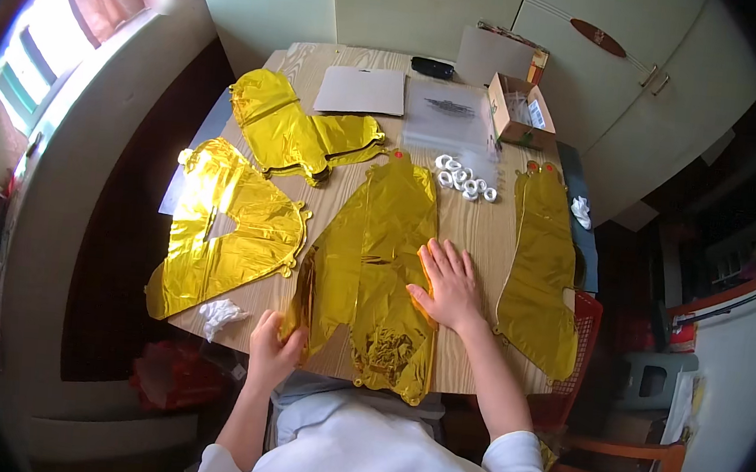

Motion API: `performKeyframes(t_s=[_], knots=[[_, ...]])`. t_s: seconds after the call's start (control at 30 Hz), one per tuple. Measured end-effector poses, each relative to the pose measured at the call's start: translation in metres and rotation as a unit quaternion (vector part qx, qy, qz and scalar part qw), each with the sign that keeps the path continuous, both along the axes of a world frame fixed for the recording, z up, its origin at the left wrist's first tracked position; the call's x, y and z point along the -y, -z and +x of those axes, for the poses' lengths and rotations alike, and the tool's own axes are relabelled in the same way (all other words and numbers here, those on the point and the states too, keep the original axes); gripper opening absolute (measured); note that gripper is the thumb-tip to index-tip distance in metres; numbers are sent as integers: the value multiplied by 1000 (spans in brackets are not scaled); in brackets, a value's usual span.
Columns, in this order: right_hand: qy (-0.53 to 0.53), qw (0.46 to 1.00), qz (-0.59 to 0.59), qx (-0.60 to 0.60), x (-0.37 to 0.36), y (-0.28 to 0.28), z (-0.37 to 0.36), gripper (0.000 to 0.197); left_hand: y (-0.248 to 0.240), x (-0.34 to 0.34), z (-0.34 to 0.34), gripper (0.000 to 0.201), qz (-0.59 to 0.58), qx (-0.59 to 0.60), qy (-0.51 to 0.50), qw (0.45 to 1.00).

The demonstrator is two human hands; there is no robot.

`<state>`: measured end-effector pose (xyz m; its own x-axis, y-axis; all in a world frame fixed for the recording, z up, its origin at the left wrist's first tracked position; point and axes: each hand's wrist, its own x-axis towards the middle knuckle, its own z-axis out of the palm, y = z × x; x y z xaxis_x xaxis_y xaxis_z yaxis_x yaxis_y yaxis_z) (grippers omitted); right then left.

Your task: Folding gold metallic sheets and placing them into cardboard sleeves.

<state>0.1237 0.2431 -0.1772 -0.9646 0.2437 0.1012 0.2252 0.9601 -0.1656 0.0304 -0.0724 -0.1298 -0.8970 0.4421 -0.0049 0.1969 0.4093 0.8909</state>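
In front of me on the wooden table [466,361] lies a flat gold foil balloon [388,228], creased and crumpled at its near end. My left hand [277,346] pinches its left edge, fingers closed on the foil. My right hand [452,287] lies flat on its right edge, fingers spread. Left of it rests a second gold foil balloon [258,266] with a small hole in its middle. Behind that is a third gold foil balloon [271,119], bent at an angle. A long, narrow gold foil balloon [545,260] lies at the right.
Several white tape rolls [468,183] sit beyond my right hand. At the back are a grey-white card [361,91], clear plastic bags [446,121], a black case [432,67] and a cardboard box [522,114]. Crumpled white tissue [221,316] lies by the near left edge. A red chair [581,344] stands right.
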Motion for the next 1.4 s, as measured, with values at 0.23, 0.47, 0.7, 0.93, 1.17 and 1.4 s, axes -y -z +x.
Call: performKeyframes(t_s=[0.23,0.47,0.7,0.93,1.17,1.4], knots=[[-2,999,-19,-31,2,5,-1,68,-12,-69,22,21,42,-126,169,977],[-32,964,-151,-219,-4,3,3,47,9,-120,39,23,1,-267,255,929],[-37,926,-334,-170,6,-18,5,34,13,-125,51,22,-39,-255,269,928],[-61,930,-312,-184,4,-8,5,33,10,-119,28,24,4,-257,288,922],[-77,958,-228,-153,10,-5,3,30,25,-104,-61,52,-178,-357,333,854],[-82,956,-224,-173,7,0,2,29,28,-106,-70,67,-197,-337,393,832]])
